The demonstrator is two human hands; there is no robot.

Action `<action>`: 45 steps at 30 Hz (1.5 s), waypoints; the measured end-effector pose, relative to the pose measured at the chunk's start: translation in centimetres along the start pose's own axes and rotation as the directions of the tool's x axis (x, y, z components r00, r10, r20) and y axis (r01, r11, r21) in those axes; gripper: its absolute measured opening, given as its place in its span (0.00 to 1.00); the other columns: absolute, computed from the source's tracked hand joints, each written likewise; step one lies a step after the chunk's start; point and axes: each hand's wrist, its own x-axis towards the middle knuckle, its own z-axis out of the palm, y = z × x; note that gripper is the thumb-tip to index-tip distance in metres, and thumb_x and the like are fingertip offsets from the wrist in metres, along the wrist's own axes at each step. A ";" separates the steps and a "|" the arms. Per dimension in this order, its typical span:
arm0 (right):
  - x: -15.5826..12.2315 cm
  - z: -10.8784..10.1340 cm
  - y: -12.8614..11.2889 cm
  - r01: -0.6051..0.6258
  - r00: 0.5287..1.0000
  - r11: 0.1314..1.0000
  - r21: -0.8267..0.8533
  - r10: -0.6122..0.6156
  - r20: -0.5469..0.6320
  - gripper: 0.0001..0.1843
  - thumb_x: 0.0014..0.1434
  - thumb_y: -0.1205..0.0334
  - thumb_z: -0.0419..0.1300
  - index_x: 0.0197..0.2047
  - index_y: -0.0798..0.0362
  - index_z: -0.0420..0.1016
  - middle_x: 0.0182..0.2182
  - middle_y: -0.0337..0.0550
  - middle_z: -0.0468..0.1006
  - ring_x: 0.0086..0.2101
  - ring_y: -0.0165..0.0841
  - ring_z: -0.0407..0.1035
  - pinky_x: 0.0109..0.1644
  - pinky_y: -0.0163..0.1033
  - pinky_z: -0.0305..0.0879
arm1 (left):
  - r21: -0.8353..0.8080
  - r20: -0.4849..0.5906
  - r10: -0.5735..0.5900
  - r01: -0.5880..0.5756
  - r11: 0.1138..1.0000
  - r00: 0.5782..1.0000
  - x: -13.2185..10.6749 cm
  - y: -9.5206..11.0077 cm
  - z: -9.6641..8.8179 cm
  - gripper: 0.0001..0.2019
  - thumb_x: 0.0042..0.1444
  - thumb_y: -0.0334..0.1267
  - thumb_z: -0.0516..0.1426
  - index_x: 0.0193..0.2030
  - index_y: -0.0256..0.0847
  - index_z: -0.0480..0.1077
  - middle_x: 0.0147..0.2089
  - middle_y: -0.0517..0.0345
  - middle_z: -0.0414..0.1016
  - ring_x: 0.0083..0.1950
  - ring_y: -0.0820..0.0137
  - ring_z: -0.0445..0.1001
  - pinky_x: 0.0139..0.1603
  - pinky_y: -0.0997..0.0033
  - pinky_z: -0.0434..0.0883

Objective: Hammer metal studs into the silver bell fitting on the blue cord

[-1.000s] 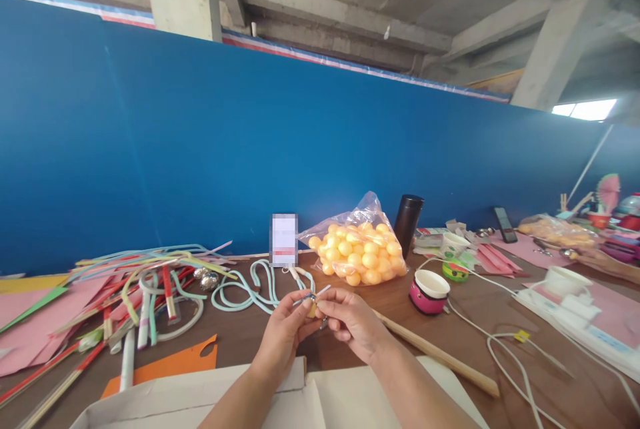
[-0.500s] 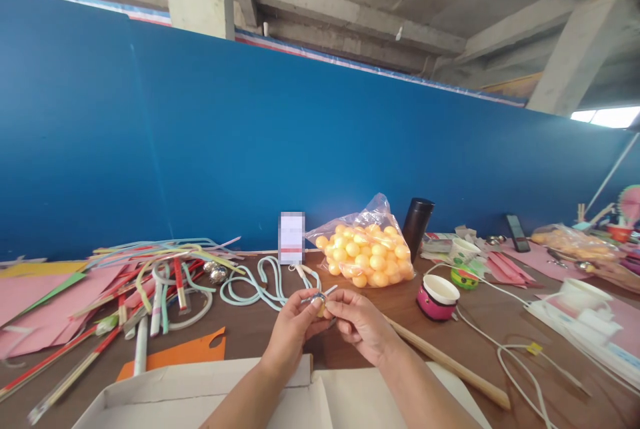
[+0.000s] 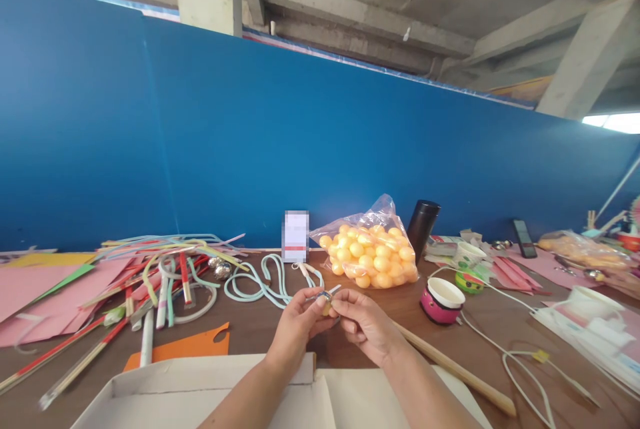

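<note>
Over the brown table, my left hand (image 3: 296,322) pinches a small shiny silver-and-gold bell (image 3: 327,298) between thumb and fingers. My right hand (image 3: 369,328) is closed against the bell's right side, thumb and fingertip pressed together at it. A thin pale strip (image 3: 336,289) pokes out above the fingertips; the rest of it is hidden. Behind the hands lies a coiled light-blue cord (image 3: 265,289), along with a transparent bag of yellow-orange balls (image 3: 367,252). Below the forearms is white cardboard (image 3: 210,392).
At left are a pile of coloured tubes and sticks (image 3: 165,276), silver bells (image 3: 220,269), pink paper (image 3: 90,292) and orange card (image 3: 187,346). Rightward stand a pink cup (image 3: 441,302), a black bottle (image 3: 423,229), a wooden rod (image 3: 463,372) and white cable (image 3: 520,354). A blue partition (image 3: 300,129) rises behind.
The view has shifted slightly, so everything sits a little further right. Both hands keep nearly the same pinch on the bell.
</note>
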 end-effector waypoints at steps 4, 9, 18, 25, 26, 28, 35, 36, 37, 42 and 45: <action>0.1 0.0 -0.1 0.004 1.000 1.000 -0.011 -0.004 -0.004 0.12 0.49 0.59 0.67 0.31 0.56 0.69 0.28 0.38 0.73 0.18 0.16 0.51 0.18 0.27 0.32 | -0.003 -0.009 0.003 -0.003 1.000 1.000 0.0 0.1 0.0 0.17 0.51 0.44 0.61 0.45 0.37 0.68 0.34 0.52 0.78 0.36 0.69 0.76 0.46 0.62 0.72; 0.0 0.2 -0.1 0.012 1.000 1.000 -0.022 -0.012 -0.012 0.12 0.49 0.59 0.67 0.31 0.56 0.69 0.28 0.38 0.73 0.18 0.17 0.52 0.19 0.27 0.32 | -0.011 -0.028 0.003 -0.004 1.000 1.000 0.0 0.2 0.1 0.18 0.49 0.44 0.62 0.44 0.37 0.69 0.33 0.52 0.78 0.36 0.69 0.76 0.46 0.63 0.72; -0.2 0.4 -0.4 0.022 1.000 0.999 -0.034 -0.023 -0.009 0.13 0.48 0.58 0.67 0.30 0.56 0.69 0.27 0.38 0.73 0.18 0.17 0.51 0.19 0.28 0.32 | -0.010 -0.027 0.010 -0.011 1.000 1.000 -0.2 0.2 0.3 0.17 0.49 0.45 0.62 0.43 0.38 0.69 0.33 0.53 0.78 0.35 0.69 0.76 0.45 0.63 0.72; -0.2 0.4 -0.2 0.032 0.999 0.998 -0.057 -0.032 -0.013 0.13 0.47 0.58 0.68 0.30 0.56 0.69 0.27 0.38 0.73 0.18 0.18 0.51 0.19 0.28 0.33 | -0.008 -0.043 0.016 -0.016 1.000 0.999 -0.2 0.3 0.4 0.18 0.48 0.45 0.62 0.43 0.37 0.69 0.32 0.53 0.78 0.35 0.69 0.76 0.44 0.63 0.72; -0.2 0.4 -0.2 0.034 0.999 0.998 -0.059 -0.035 -0.011 0.13 0.48 0.58 0.68 0.30 0.56 0.69 0.27 0.38 0.73 0.18 0.18 0.52 0.19 0.28 0.33 | -0.008 -0.037 0.017 -0.017 1.000 0.999 -0.1 0.2 0.3 0.18 0.49 0.44 0.62 0.43 0.37 0.69 0.32 0.53 0.78 0.35 0.69 0.76 0.44 0.63 0.72; -0.1 0.3 -0.2 0.037 0.999 0.997 -0.064 -0.038 -0.012 0.13 0.47 0.57 0.68 0.30 0.56 0.70 0.27 0.38 0.74 0.18 0.18 0.52 0.19 0.28 0.33 | -0.008 -0.022 0.020 -0.020 1.000 1.000 0.0 0.2 0.2 0.17 0.50 0.44 0.62 0.43 0.38 0.69 0.34 0.53 0.78 0.35 0.69 0.76 0.45 0.62 0.72; -0.1 0.4 -0.1 0.039 0.998 0.997 -0.064 -0.041 -0.038 0.14 0.46 0.57 0.69 0.29 0.55 0.70 0.27 0.38 0.74 0.18 0.18 0.52 0.20 0.29 0.33 | -0.015 -0.011 0.023 -0.024 1.000 1.000 -0.1 0.0 -0.1 0.16 0.50 0.44 0.61 0.43 0.39 0.69 0.35 0.54 0.77 0.36 0.69 0.76 0.45 0.62 0.72; -0.1 0.4 -0.1 0.040 0.998 0.997 -0.065 -0.043 -0.038 0.14 0.46 0.57 0.69 0.29 0.55 0.70 0.26 0.38 0.74 0.18 0.18 0.52 0.20 0.29 0.33 | -0.018 -0.012 0.026 -0.026 0.999 1.000 -0.1 0.0 -0.1 0.16 0.50 0.44 0.61 0.43 0.39 0.69 0.35 0.54 0.77 0.36 0.69 0.76 0.46 0.62 0.72; -0.1 0.4 -0.1 0.044 0.998 0.997 -0.069 -0.047 -0.036 0.14 0.46 0.57 0.68 0.29 0.55 0.70 0.26 0.38 0.74 0.18 0.18 0.52 0.20 0.29 0.33 | -0.019 -0.015 0.029 -0.029 0.999 0.999 -0.1 0.0 0.0 0.16 0.50 0.45 0.61 0.43 0.39 0.70 0.35 0.54 0.77 0.36 0.69 0.76 0.45 0.62 0.72; 0.0 0.3 0.0 0.075 0.997 0.992 -0.100 -0.077 -0.019 0.13 0.48 0.57 0.67 0.30 0.55 0.70 0.26 0.38 0.74 0.18 0.19 0.53 0.20 0.29 0.34 | -0.010 -0.030 0.043 -0.043 0.999 0.999 -0.2 0.1 0.2 0.16 0.49 0.45 0.62 0.42 0.39 0.70 0.35 0.54 0.77 0.36 0.69 0.75 0.45 0.62 0.72; 0.0 0.4 -0.1 0.084 0.996 0.989 -0.119 -0.086 -0.017 0.13 0.48 0.56 0.67 0.30 0.55 0.70 0.26 0.38 0.74 0.18 0.19 0.54 0.20 0.29 0.35 | -0.013 -0.040 0.050 -0.051 0.999 0.998 -0.2 0.1 0.3 0.17 0.47 0.46 0.63 0.41 0.39 0.71 0.35 0.54 0.77 0.36 0.68 0.76 0.45 0.63 0.72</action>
